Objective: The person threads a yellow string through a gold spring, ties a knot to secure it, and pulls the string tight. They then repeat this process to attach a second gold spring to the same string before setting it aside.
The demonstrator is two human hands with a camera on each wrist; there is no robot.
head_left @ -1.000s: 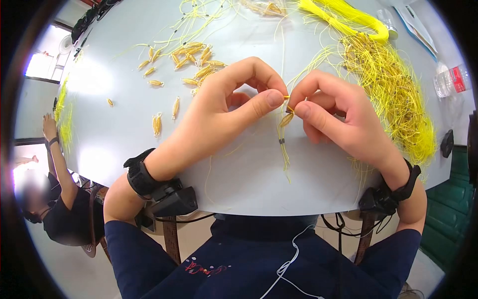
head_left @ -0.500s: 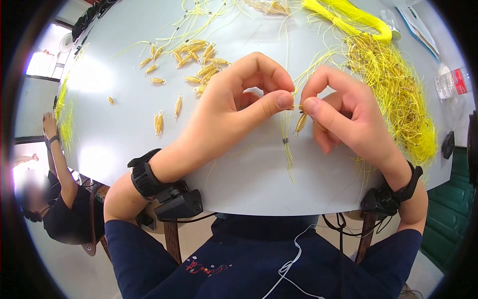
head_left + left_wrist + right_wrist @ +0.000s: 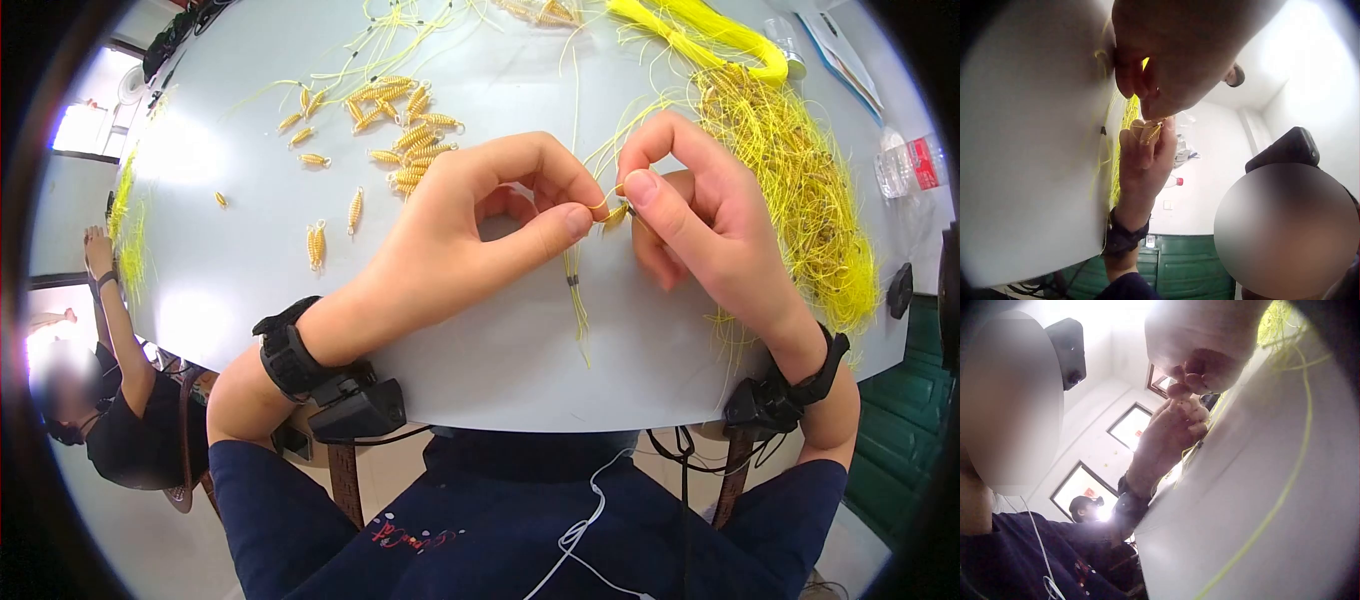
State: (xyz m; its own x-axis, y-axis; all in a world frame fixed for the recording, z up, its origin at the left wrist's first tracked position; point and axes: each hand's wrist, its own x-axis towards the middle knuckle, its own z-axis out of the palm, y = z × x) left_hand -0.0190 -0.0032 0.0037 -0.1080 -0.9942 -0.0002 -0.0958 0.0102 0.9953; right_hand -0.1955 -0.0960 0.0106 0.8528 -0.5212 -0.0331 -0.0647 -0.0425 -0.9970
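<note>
Over the table, my left hand [image 3: 490, 215] pinches a thin yellow cord between thumb and forefinger. Just right of it, my right hand [image 3: 700, 210] pinches the cord beside a small gold wire spring [image 3: 615, 216]. The spring sits between the two sets of fingertips, partly hidden by the right thumb; in the left wrist view its coils [image 3: 1153, 134] show at the right hand's fingers. Below the hands, yellow strands [image 3: 574, 283] with small dark bands hang or lie toward the front edge. In the right wrist view both hands meet at their fingertips.
Several gold springs [image 3: 412, 140] lie on the grey table [image 3: 480, 375] at left. A tangled yellow cord pile [image 3: 790, 190] and a bright yellow hank [image 3: 700, 40] lie at right, near a plastic bottle [image 3: 905, 165]. Another person [image 3: 125, 400] sits at far left.
Both hands have shifted right, and the right hand has risen slightly. The spring, which hung down below the right fingertips, now lies tilted between the two hands.
</note>
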